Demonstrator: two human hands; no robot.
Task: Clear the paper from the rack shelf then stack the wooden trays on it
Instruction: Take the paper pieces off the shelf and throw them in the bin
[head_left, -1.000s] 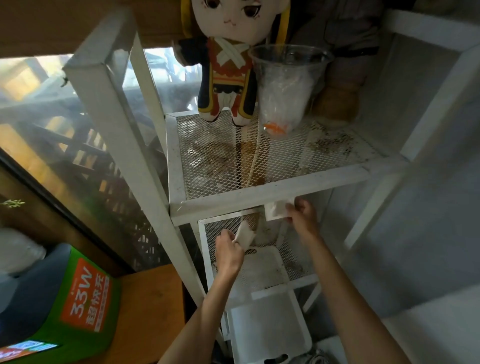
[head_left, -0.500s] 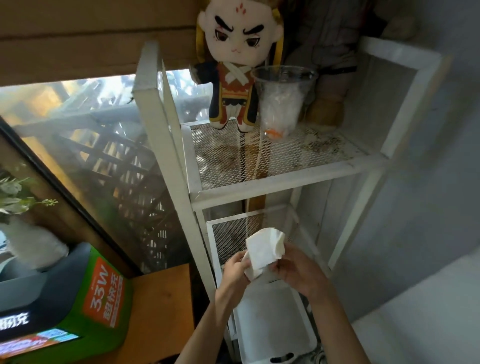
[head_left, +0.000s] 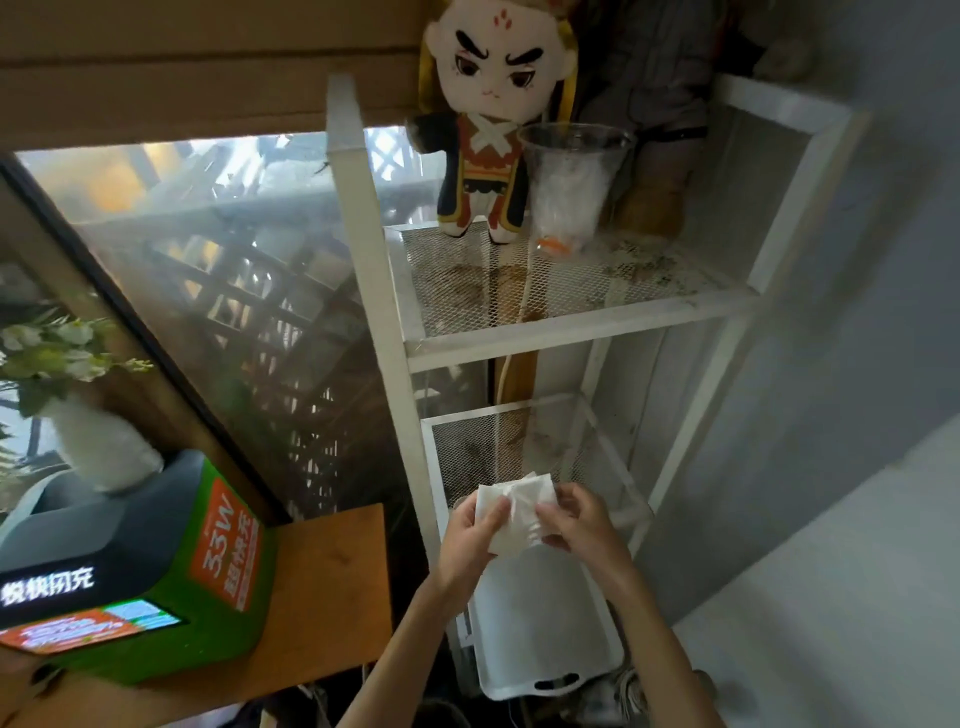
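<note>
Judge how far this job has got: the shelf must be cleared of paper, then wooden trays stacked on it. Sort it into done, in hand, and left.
Done: the middle mesh shelf looks free of paper.
In hand: the left hand and right hand together hold the white paper in front of the rack, not yet put anywhere.
Left: all the stacking. No wooden trays are in view.

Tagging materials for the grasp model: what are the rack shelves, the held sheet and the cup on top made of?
Rack shelf: looks like white-painted metal with an expanded-mesh deck; the holes show through and it is stained. Paper: soft white tissue or napkin, by its creases, held by the left hand and right hand. Cup: clear thin plastic, see-through with a glossy rim.
</note>
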